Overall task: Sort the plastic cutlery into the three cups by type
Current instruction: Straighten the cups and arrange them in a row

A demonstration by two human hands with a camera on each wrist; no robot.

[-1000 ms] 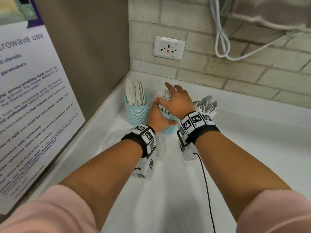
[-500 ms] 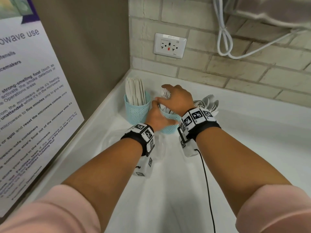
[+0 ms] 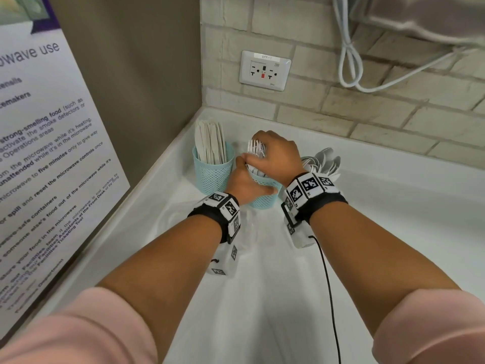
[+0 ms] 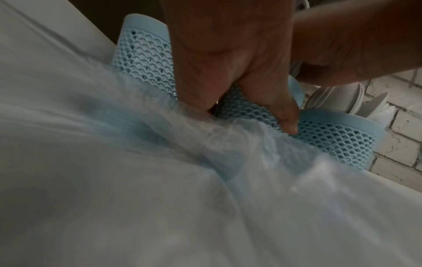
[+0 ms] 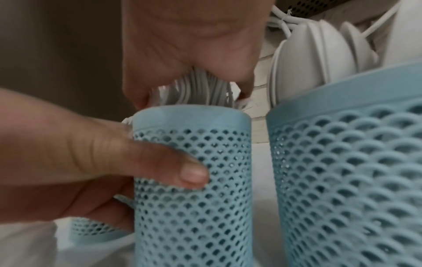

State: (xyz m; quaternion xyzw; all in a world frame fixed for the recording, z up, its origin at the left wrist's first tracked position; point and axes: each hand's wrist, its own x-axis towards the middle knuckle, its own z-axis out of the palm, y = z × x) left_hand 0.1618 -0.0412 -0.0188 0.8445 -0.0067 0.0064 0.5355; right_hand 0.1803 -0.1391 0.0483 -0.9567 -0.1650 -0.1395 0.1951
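Three light-blue mesh cups stand in the counter's back corner. The left cup [image 3: 213, 174] holds white knives [image 3: 210, 145]. My left hand [image 3: 245, 183] grips the middle cup [image 3: 263, 198], thumb across its front wall [image 5: 194, 173]. That middle cup [image 5: 194, 180] holds white forks [image 3: 256, 148]. My right hand [image 3: 275, 156] is curled over the fork bundle [image 5: 203, 90] just above the rim. The right cup [image 5: 347, 162] holds white spoons [image 3: 325, 161], mostly hidden behind my right wrist in the head view.
A white counter [image 3: 393, 219] runs to the right, backed by a brick wall with a socket [image 3: 265, 70] and hanging white cables [image 3: 351, 56]. A poster [image 3: 39, 153] covers the left wall. A crumpled clear plastic bag [image 4: 205, 180] lies in front of the cups.
My right hand's fingers, spread over the forks a second ago, have curled down around the bundle. My left hand has kept its hold on the middle cup.
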